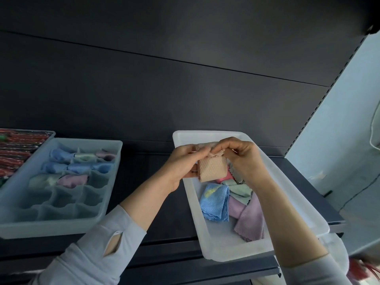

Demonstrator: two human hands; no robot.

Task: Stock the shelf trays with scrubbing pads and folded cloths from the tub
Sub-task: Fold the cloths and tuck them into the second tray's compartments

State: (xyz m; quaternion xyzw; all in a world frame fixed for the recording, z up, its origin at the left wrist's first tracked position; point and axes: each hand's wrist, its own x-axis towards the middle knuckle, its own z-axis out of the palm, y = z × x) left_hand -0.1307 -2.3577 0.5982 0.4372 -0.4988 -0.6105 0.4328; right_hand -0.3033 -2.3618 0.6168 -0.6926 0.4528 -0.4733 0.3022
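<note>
Both hands hold a peach waffle-textured cloth (212,168) above the far end of the white tub (197,221). My left hand (183,165) grips its left edge, and my right hand (244,159) pinches its top right corner. In the tub below lie a blue cloth (214,202), a green cloth (240,191), a purple cloth (248,221) and a bit of pink cloth (224,179). To the left stands a divided tray (61,220); its far cells hold rolled blue, green and pink cloths, and its near cells show nothing inside.
A second tray (20,149) with red packaged items sits at the far left. Both trays and the tub rest on a dark shelf (164,229) with a dark back panel. A pale wall and a slotted shelf upright rise at the right.
</note>
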